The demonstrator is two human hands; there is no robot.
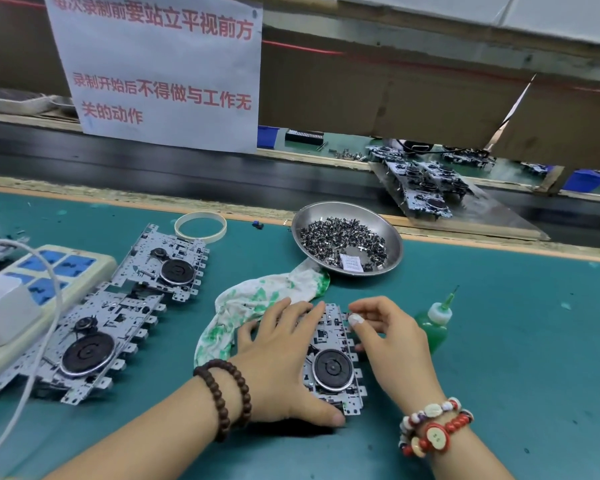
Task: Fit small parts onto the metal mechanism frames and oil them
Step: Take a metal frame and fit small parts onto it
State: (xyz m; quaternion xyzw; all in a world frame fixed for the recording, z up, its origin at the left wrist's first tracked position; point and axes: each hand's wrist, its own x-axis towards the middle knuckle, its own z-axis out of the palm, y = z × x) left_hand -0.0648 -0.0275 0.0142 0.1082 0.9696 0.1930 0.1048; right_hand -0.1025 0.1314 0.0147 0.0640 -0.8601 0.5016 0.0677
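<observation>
Nearest: metal frame (333, 368) lies flat on the green tabletop (499, 358), pinned by the left hand (281, 355). Fingers are spread nearly straight over the frame's left side, thumb pressed at the near corner; nothing is gripped.

Right hand (385, 337) is curled at the frame's far right edge, thumb and fingertips pinched together at a tab. A small part is presumably held there, but it is too small to be confirmed.

Risks, as judged:
- Part could be dropped or seated crooked; the pinch point is partly hidden behind the thumb, so alignment is hard to check.
- Frame could be skewed if left-hand pressure is eased while the part is pushed in.
- Oil bottle (433, 323) stands just beside the right hand, nozzle up. It could be knocked over by the wrist or the bracelets.
- Stained rag (257, 303) lies partly under the left fingers and the frame's far corner; the frame could be left rocking on it.

Further left: two more frames (118, 306) are laid overlapping, near a power strip (49, 275) with a white cable (54, 306) draped across one. Snagging is possible when they are lifted.

Beyond: steel dish (347, 237) of small parts (343, 239) is well within reach; spillage is likely if its rim is clipped. A tape ring (200, 226) lies to its left.
</observation>
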